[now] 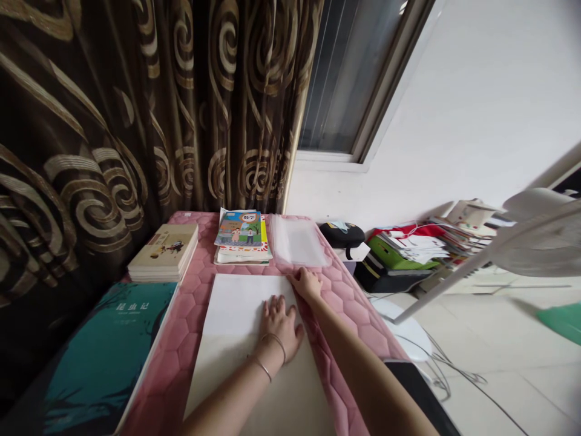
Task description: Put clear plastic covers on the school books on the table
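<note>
Showing, nearest, one white sheet (pixel 236 303) lying lengthwise on a pink quilt (pixel 187 309), looking brighter in the far part and duller in the near part, running off the bottom edge, and leaving the number of layers unclear. Flanking the sheet with one teal book (pixel 113 345) at left, cut off below, and one dark slab (pixel 422 393) at right, also cut off and hard to identify. Resting the left hand (pixel 280 333) palm down on the sheet, fingers open and slightly parted, grasping nothing, and wearing two thin bands (pixel 262 365) at the wrist. Bending the right hand (pixel 307 284) at the sheet's far right corner, fingers partly curled, hiding the tips and so not telling any grip on the edge. Stacking farther out, left to right: one pile of cream books (pixel 166 251), merging too much to count; one pile topped by a blue textbook (pixel 238 229); one pile of clear covers (pixel 299 242), blurring together. Standing one white fan (pixel 540 233) on the floor at right, cut off by the side edge. Placing one black case (pixel 340 235) beyond the quilt, hiding any contents. Heaping papers (pixel 420 245) near that. Hanging one patterned curtain (pixel 181 109) behind, beside one window (pixel 340 79), cut off above.
</note>
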